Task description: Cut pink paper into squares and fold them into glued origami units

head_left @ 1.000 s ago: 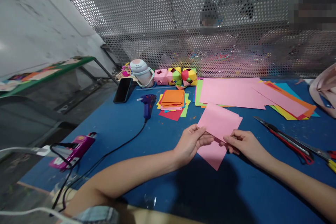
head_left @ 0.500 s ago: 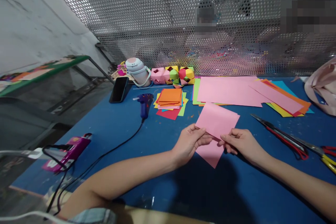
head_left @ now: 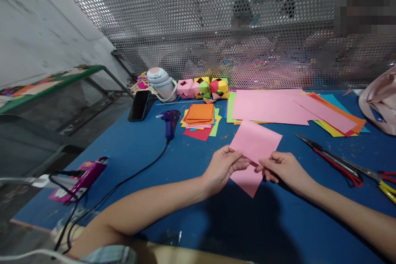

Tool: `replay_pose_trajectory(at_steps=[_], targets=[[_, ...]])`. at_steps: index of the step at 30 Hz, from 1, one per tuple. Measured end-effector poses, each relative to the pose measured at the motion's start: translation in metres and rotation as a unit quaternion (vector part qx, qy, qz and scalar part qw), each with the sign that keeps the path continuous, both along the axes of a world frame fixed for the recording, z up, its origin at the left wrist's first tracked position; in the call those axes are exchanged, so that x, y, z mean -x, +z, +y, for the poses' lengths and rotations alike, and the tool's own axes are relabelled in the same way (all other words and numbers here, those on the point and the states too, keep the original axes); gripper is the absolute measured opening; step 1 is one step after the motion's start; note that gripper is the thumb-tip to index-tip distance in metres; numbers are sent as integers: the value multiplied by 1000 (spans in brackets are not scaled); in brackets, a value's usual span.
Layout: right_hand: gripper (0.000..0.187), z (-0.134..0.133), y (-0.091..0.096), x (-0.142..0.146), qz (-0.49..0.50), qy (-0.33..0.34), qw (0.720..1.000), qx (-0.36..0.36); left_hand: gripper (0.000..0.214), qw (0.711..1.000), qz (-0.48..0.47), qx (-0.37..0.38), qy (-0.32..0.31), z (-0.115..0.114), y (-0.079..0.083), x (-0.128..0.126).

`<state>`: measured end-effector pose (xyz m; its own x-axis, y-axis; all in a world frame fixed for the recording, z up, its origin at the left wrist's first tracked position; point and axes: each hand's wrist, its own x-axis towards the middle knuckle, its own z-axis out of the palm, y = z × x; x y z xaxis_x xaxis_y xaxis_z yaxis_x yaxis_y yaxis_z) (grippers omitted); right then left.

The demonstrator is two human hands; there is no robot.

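A square of pink paper point(head_left: 256, 141) is held up over the blue table, pinched along its near edge by both hands. My left hand point(head_left: 227, 166) grips the near left corner, thumb on top and fingers beneath. On the other side, my right hand point(head_left: 280, 166) pinches the near right part between thumb and fingers. More pink paper point(head_left: 248, 181) shows under the hands, its corner pointing toward me; whether it is a second sheet or joined to the first, I cannot tell. A stack of small coloured paper squares point(head_left: 200, 114) lies beyond my left hand.
A glue gun point(head_left: 169, 123) with a cord, a phone point(head_left: 140, 105), a white bottle point(head_left: 161, 84) and folded paper balls point(head_left: 202, 88) stand left and back. Large paper sheets point(head_left: 269, 106) lie behind; scissors point(head_left: 337, 161) lie right. A pink bag point(head_left: 380, 99) sits far right. A perforated metal screen point(head_left: 198, 20) rises behind.
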<state>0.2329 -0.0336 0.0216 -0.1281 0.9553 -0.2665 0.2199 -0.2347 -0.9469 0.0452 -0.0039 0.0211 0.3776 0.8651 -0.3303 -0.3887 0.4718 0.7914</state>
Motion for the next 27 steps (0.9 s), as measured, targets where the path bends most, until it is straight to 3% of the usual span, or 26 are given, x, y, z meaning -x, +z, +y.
replay_pose_trajectory(at_steps=[13, 20, 24, 27], targets=[[38, -5, 8, 4, -77, 59, 995, 12, 28, 999, -46, 26, 0, -1, 3, 2], [26, 3, 13, -1, -76, 76, 994, -12, 25, 999, -6, 18, 30, 11, 8, 9], [21, 19, 20, -21, -136, -15, 985, -102, 24, 998, 58, 20, 21, 25, 6, 15], [14, 25, 27, -32, -187, -109, 953, -213, 25, 996, 88, 23, 20, 31, 2, 16]])
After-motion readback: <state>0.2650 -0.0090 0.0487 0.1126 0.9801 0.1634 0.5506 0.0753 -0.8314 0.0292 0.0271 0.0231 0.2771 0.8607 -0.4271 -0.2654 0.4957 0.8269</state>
